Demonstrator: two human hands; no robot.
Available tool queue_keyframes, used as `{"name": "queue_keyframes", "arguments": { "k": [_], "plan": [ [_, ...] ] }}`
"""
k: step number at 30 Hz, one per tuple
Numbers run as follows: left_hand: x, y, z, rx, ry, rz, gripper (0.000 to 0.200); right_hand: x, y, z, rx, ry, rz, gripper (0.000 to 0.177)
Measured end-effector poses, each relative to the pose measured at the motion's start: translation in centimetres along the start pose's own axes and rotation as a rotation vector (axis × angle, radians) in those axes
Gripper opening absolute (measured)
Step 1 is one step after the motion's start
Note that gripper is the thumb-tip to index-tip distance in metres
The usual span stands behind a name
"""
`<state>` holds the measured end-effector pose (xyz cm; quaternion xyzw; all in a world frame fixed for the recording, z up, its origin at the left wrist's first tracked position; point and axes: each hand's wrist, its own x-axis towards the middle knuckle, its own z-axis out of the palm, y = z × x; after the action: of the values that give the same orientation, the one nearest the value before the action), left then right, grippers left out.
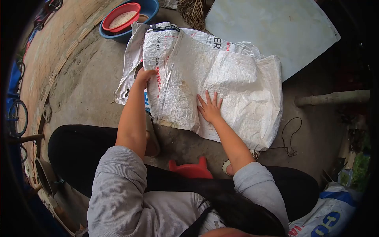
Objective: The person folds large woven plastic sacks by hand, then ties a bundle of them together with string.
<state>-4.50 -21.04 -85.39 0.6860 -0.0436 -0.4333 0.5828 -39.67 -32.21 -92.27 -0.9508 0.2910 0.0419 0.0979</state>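
Note:
A white woven plastic sack point(233, 75) with red and black print lies spread and wrinkled on the ground in front of me, one part folded over. At its left side my left hand point(145, 76) grips the folded edge, thumb on top, the other fingers partly hidden by the material. My right hand point(211, 108) rests flat on the middle of the sack, fingers spread. Beneath the left part, more printed sack material and a blue patch point(147, 102) show.
A red basin point(121, 17) with pale contents sits in a blue tub point(152, 8) at the back left. A pale flat board point(272, 31) lies at the back right, near a wooden log point(333, 98). A black cord point(290, 138) and a red stool point(191, 170) are close by.

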Motion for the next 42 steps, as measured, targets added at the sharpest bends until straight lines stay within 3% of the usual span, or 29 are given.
{"name": "queue_keyframes", "arguments": {
  "k": [3,5,7,9,12,16,17,18,19,21,22,23,25,27,29,31,33,34,37,42],
  "plan": [
    [-0.9,6.7,1.0,0.326,0.151,0.305,0.038,-0.1,-0.1,0.0,-0.013,-0.023,-0.007,0.06],
    [-1.5,11.6,0.4,0.598,0.333,0.659,0.032,-0.1,0.0,-0.1,-0.049,-0.035,-0.023,0.059],
    [-5.7,17.5,0.4,0.623,0.311,0.714,0.032,0.1,0.1,-0.2,-0.041,-0.036,-0.013,0.06],
    [-10.5,21.4,1.4,0.292,0.121,0.713,0.032,0.1,-0.2,-0.2,-0.023,-0.039,-0.002,0.061],
    [-12.2,22.6,1.9,0.199,-0.006,0.626,0.031,1.2,-0.2,-1.5,0.018,-0.172,0.044,0.063],
    [-9.8,18.2,6.0,0.011,-0.246,0.424,0.044,2.5,0.4,-3.5,0.089,-0.39,0.103,0.068],
    [-11.1,17.0,7.5,-0.005,-0.288,0.237,0.043,2.8,0.6,-3.8,0.07,-0.496,0.143,0.068],
    [-7.8,13.8,7.4,-0.023,-0.395,0.147,0.043,3.1,1.4,-2.3,0.166,-0.43,0.163,0.06],
    [-6.9,11.6,7.5,0.016,-0.389,-0.015,0.041,3.5,2.3,-0.3,0.165,-0.427,0.165,0.06],
    [-3.3,5.1,6.4,0.196,-0.346,-0.132,0.043,4.2,3.8,2.3,0.456,-0.146,0.21,0.05],
    [-2.0,1.1,5.6,0.309,-0.251,-0.157,0.045,3.7,4.1,0.0,0.588,-0.215,0.175,0.044],
    [-4.2,0.0,6.6,0.698,0.068,-0.199,0.046,3.4,4.5,0.6,0.623,-0.187,0.145,0.044],
    [1.2,-9.6,2.5,0.32,0.014,-0.139,0.042,3.0,5.6,1.6,0.772,-0.096,0.095,0.043],
    [2.5,-12.2,1.3,0.092,0.028,-0.043,0.043,3.1,5.9,1.2,0.845,-0.101,0.086,0.044],
    [0.0,-8.1,2.9,0.178,0.193,-0.024,0.046,2.7,5.5,1.2,0.931,-0.113,0.083,0.045],
    [-0.9,-6.0,3.4,0.227,0.134,0.04,0.047,2.7,4.7,0.9,0.746,-0.045,0.094,0.048],
    [0.2,-5.4,3.8,0.708,0.281,0.181,0.045,2.6,3.9,0.4,0.698,-0.036,0.1,0.052],
    [6.7,-10.2,1.4,0.437,0.143,0.171,0.05,2.5,3.7,0.1,0.647,-0.026,0.104,0.056],
    [3.5,-7.0,2.3,0.192,-0.024,0.057,0.057,2.7,2.5,-0.4,0.522,-0.021,0.126,0.067],
    [1.4,-2.7,3.6,0.433,0.131,0.007,0.06,3.9,0.0,-3.1,0.649,-0.065,0.273,0.086]
  ]
}}
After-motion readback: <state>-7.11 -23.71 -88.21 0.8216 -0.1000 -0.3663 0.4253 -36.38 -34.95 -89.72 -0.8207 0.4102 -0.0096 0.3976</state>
